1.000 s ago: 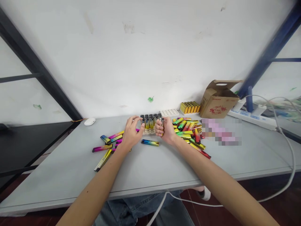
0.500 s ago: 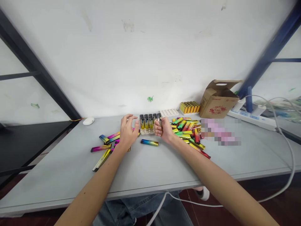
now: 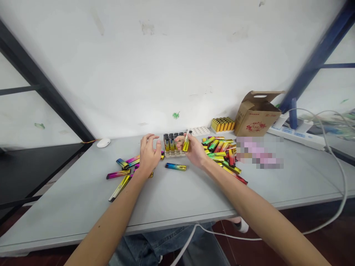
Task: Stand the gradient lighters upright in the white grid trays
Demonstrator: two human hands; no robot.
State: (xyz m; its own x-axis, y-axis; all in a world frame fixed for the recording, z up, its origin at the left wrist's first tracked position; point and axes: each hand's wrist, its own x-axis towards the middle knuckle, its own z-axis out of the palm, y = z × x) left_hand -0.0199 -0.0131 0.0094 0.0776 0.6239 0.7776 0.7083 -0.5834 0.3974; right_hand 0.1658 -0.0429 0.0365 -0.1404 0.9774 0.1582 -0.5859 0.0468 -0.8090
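Note:
In my right hand (image 3: 194,149) is a shiny yellow-and-white tube (image 3: 186,143), held tilted between the thumb and fingers in front of the pale holed tray (image 3: 175,153). Upright black-topped tubes (image 3: 171,143) stand in that tray, partly hidden by this hand. My left hand (image 3: 149,152) hovers to the tray's left with loosely curved, parted fingers and nothing visible in it. Below it lie several shiny tubes in pink, blue and yellow, among them a pink-yellow tube (image 3: 118,174). One blue-yellow tube (image 3: 175,167) lies alone between my forearms.
At right is a pile of red, green and yellow tubes (image 3: 222,149). Behind stand a white holed tray (image 3: 200,131), a tray of yellow cylinders (image 3: 222,125) and an open cardboard box (image 3: 256,118). A power strip (image 3: 298,137) with cables is far right; a white mouse (image 3: 103,143), left.
My right hand has turned and loosened from a closed fist, so the tube's yellow face now shows. My left hand has barely moved. The view has shifted slightly.

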